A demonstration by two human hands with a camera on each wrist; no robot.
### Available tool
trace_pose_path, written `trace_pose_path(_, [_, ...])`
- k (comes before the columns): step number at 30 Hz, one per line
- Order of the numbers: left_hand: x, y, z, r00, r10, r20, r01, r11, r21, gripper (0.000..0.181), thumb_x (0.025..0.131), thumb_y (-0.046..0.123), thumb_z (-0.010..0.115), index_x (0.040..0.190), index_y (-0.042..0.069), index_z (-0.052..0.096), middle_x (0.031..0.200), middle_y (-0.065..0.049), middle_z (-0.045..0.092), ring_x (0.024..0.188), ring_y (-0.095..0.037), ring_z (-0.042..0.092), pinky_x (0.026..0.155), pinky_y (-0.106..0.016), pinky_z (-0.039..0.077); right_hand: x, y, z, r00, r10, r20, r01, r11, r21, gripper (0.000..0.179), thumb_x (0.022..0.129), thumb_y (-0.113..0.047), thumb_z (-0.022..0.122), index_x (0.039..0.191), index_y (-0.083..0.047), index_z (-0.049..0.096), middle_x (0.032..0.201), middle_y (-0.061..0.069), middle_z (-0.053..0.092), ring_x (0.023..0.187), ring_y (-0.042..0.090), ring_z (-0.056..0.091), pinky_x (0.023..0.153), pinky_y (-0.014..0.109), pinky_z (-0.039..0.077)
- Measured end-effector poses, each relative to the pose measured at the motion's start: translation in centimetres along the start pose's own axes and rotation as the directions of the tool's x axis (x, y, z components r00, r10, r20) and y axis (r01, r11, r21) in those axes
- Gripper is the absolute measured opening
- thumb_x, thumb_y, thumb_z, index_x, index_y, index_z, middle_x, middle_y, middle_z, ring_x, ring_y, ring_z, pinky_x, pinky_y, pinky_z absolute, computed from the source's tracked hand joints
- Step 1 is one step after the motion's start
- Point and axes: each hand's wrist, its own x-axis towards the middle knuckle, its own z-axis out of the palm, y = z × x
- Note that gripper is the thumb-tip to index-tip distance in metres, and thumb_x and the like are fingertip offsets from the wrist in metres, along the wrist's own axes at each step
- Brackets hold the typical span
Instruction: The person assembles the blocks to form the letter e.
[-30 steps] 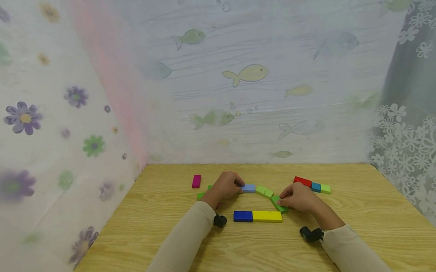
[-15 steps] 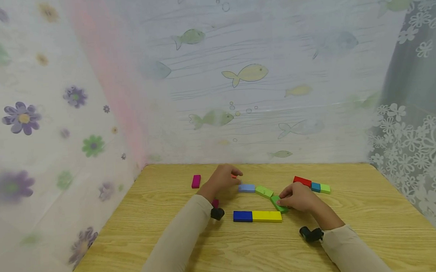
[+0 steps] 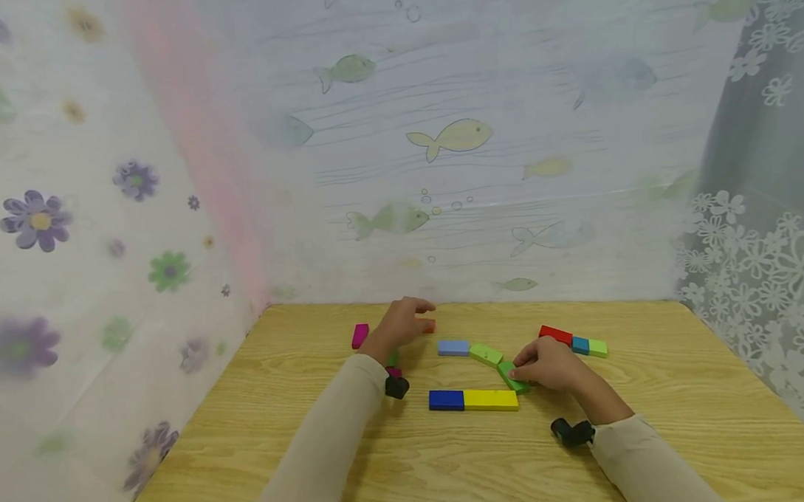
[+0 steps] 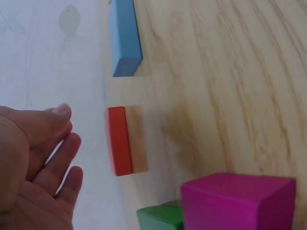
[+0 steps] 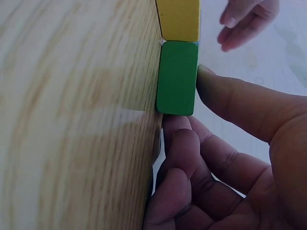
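Pinching one green block (image 5: 177,79): right hand (image 3: 551,364); one yellow block (image 3: 491,400) nearby.

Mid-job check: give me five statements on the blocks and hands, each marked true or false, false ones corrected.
1. The right hand touches a green block. True.
2. The left hand holds the light blue block. False: that hand is empty; the block lies on the table.
3. The yellow block meets the dark blue block end to end. True.
4. The teal block lies between a red block and a lime block. True.
5. The yellow block stands on end. False: it lies flat.
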Motion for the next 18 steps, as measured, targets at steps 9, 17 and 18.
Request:
trace_pose_path(9, [-0.6,-1.3,0.9,0.993,-0.1,0.059,0.091,0.986,0.14,0.05,0.105,0.009,0.054,0.155,0.014,0.049,0.157,-0.01,0.05,0.145,-0.032,0.047,0.119,-0.048,0.039,0.1,0.2,0.2,1.0,0.003,-0.001,-0.003,1.0,-0.004,0.028,0.088,-0.022,0.083,0.106,-0.001,0.078,0.098,0.005,0.074,0.081,0.017,0.062,0.069,0.032,0.054])
trace_pose_path(17, [-0.5,-1.5,0.8,0.989,-0.143,0.035,0.139,0.985,0.106,0.057,0.102,0.004,0.056,0.158,0.009,0.041,0.153,-0.01,0.055,0.144,-0.03,0.049,0.118,-0.045,0.041,0.1,0.2,0.0,1.0,0.011,0.0,-0.011,1.0,-0.004,0.029,0.088,-0.023,0.083,0.106,-0.002,0.078,0.097,0.005,0.074,0.079,0.017,0.062,0.068,0.032,0.054])
trace_pose_path(18, [-0.5,-1.5,0.8,0.988,-0.149,0.03,0.146,0.985,0.09,0.059,0.102,0.002,0.056,0.158,0.008,0.041,0.152,-0.01,0.057,0.144,-0.031,0.049,0.117,-0.045,0.042,0.1,0.3,0.0,1.0,0.012,0.0,-0.012,1.0,-0.004,0.028,0.088,-0.023,0.083,0.106,-0.002,0.078,0.097,0.005,0.074,0.079,0.017,0.062,0.068,0.032,0.054])
